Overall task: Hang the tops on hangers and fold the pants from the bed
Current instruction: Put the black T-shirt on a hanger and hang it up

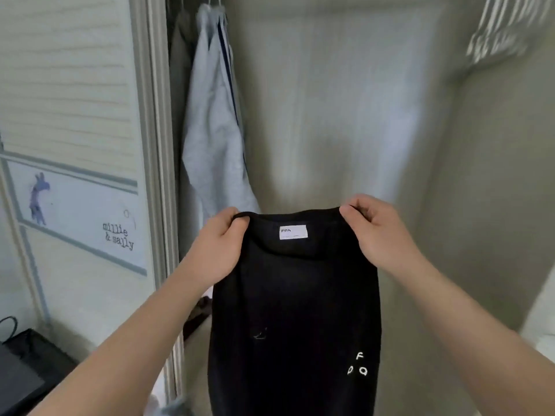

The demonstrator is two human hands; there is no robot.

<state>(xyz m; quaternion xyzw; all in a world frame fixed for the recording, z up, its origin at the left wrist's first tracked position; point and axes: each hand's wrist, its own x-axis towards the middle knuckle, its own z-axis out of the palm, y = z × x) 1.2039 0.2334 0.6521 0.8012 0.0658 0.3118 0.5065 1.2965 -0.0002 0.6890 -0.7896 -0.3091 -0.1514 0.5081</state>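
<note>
I hold a black garment (294, 310) up in front of an open wardrobe. It has a white label inside its top band and small white letters low on the right. My left hand (220, 247) grips the top edge at its left end. At the right end of that edge, my right hand (377, 232) pinches the fabric. The cloth hangs straight down between my forearms, and its lower part runs out of view. No hanger shows in my hands.
A light grey top (210, 130) with dark stripes hangs at the wardrobe's left side. A sliding door (75, 145) with a printed panel stands on the left. A dark bag (27, 364) sits at the lower left. Pale bedding (543, 322) shows at the right edge.
</note>
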